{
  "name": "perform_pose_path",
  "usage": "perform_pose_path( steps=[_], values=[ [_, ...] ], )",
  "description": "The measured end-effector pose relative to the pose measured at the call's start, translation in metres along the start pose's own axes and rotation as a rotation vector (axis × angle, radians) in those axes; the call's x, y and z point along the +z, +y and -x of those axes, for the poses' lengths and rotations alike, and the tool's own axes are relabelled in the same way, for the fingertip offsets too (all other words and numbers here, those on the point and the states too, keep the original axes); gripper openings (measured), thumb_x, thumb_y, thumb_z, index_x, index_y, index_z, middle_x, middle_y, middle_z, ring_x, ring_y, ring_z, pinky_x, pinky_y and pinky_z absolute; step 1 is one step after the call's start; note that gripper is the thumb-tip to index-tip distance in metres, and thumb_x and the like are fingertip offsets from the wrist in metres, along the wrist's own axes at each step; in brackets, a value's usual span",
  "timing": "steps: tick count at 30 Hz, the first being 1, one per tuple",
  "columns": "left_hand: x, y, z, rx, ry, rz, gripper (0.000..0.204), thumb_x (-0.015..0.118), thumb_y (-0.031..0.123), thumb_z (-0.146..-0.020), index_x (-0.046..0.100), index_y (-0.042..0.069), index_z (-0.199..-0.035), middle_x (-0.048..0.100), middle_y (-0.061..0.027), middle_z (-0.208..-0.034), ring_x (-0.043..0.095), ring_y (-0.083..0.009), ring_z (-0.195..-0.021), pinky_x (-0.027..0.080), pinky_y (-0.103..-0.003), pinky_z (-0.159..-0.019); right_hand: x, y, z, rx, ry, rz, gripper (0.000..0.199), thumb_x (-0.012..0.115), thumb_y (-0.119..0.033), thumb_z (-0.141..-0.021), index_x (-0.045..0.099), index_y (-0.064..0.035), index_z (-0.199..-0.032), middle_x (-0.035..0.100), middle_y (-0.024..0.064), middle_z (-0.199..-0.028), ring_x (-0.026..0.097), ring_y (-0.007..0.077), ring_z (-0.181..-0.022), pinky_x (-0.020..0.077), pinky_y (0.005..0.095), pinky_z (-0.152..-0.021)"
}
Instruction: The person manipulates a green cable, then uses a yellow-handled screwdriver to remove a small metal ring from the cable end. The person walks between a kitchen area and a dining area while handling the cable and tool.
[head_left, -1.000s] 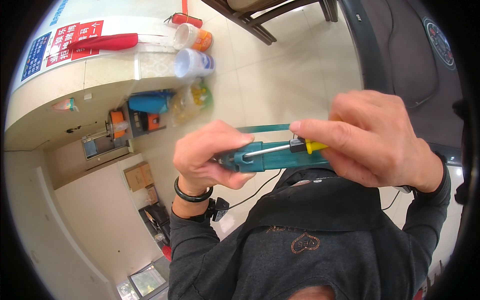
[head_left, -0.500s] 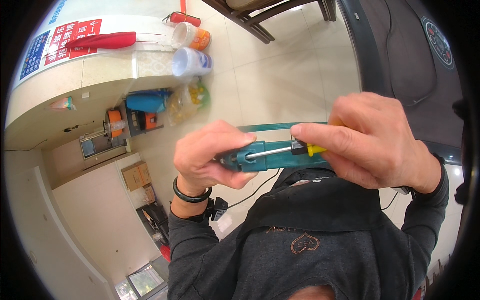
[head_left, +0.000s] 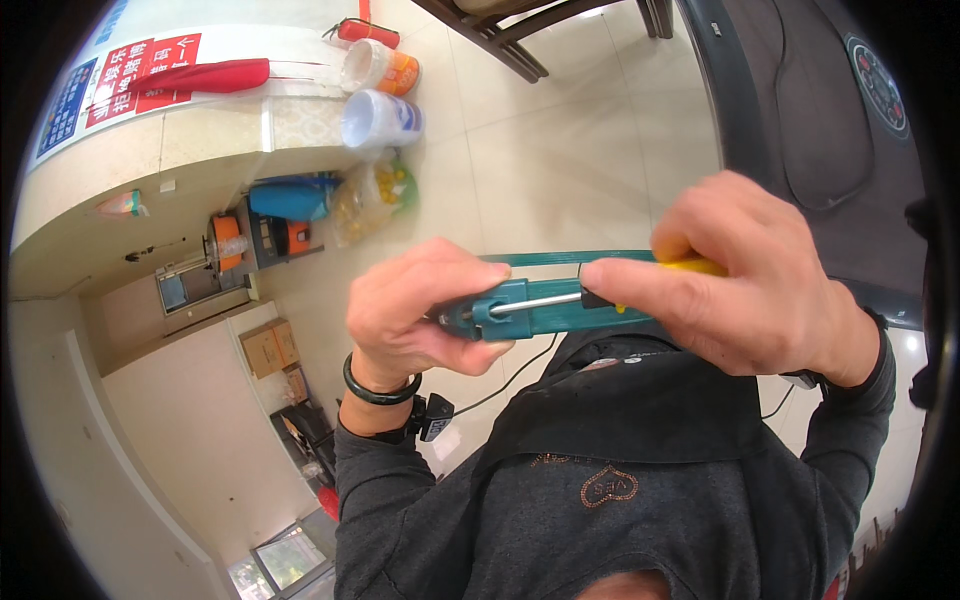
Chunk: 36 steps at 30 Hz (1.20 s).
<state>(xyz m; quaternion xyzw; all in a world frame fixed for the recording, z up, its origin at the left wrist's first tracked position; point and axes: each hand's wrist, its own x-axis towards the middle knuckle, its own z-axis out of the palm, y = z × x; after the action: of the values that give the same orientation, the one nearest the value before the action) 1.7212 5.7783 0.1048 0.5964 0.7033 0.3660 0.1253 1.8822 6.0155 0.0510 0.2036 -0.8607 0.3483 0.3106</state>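
My left hand [head_left: 425,305] grips one end of a long teal plastic piece [head_left: 570,318], thumb on its upper side and fingers below. A raised, notched teal block sits near that end. The screwdriver [head_left: 550,301] lies along the teal piece, its bare metal shaft running into the notch; its tip is hidden there. Wrapped round its yellow and black handle is my right hand [head_left: 735,285], with the index finger stretched along it toward the shaft. A thin teal strip [head_left: 560,257] runs along the far side of the piece. The right end is hidden behind my right hand.
A dark table [head_left: 770,110] with a cable on it stands at the right. On the tiled floor at the upper left are a white bucket [head_left: 380,120], an orange-and-white bucket [head_left: 385,68], a clear bag [head_left: 360,205] and a red fire extinguisher [head_left: 362,32]. A dark wooden chair [head_left: 500,45] stands beyond.
My right hand has turned slightly on the screwdriver handle, and more yellow shows under its curled fingers. The left hand and the teal piece stay nearly in place.
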Motion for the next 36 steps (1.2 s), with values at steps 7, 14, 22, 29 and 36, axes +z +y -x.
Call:
perform_pose_path(
  steps=[7,14,22,29,36],
  values=[
    [-0.001,-0.003,-0.001,0.017,0.037,0.070,0.039,0.081,0.002,-0.060,0.072,-0.002,-0.098,0.070,-0.0121,-0.079,0.065,-0.0194,-0.065,0.051,-0.026,-0.058,0.002,0.003,-0.005,0.072,-0.003,-0.159,0.035,0.077,-0.011,-0.077,0.065,-0.0028,-0.109,0.059,0.0094,-0.078,0.058,0.0230,-0.063,0.0430,0.0329,-0.052],
    [0.001,-0.002,-0.011,-0.007,0.002,0.012,0.037,0.082,0.002,-0.063,0.071,-0.002,-0.098,0.070,-0.0104,-0.079,0.065,-0.0189,-0.065,0.050,-0.026,-0.058,-0.014,0.006,-0.003,0.162,-0.131,-0.071,0.028,0.078,-0.016,-0.081,0.066,-0.0042,-0.102,0.058,0.0100,-0.075,0.058,0.0217,-0.062,0.0449,0.0301,-0.053],
    [0.007,0.004,-0.020,-0.165,-0.080,-0.063,0.036,0.082,0.003,-0.062,0.071,0.000,-0.096,0.067,-0.0064,-0.077,0.059,-0.0122,-0.063,0.046,-0.023,-0.057,0.001,0.003,0.015,0.459,0.021,-0.284,0.028,0.079,-0.005,-0.080,0.058,-0.0021,-0.098,0.057,0.0076,-0.080,0.053,0.0178,-0.066,0.0415,0.0269,-0.058],
    [0.012,0.002,-0.021,-0.159,-0.093,-0.053,0.036,0.084,0.003,-0.063,0.072,0.002,-0.097,0.066,-0.0059,-0.077,0.062,-0.0130,-0.064,0.047,-0.024,-0.057,0.006,0.011,0.022,0.553,-0.062,-0.316,0.025,0.076,-0.005,-0.084,0.066,-0.0036,-0.107,0.058,0.0081,-0.082,0.059,0.0197,-0.071,0.0467,0.0266,-0.061],
    [0.015,-0.001,-0.012,-0.198,-0.082,0.056,0.037,0.085,0.005,-0.064,0.071,0.002,-0.098,0.067,-0.0069,-0.080,0.064,-0.0144,-0.067,0.048,-0.025,-0.059,0.029,0.009,0.023,0.512,0.045,-0.347,0.029,0.077,-0.001,-0.079,0.061,-0.0029,-0.104,0.061,0.0102,-0.099,0.062,0.0204,-0.084,0.0517,0.0289,-0.075]
  ],
)
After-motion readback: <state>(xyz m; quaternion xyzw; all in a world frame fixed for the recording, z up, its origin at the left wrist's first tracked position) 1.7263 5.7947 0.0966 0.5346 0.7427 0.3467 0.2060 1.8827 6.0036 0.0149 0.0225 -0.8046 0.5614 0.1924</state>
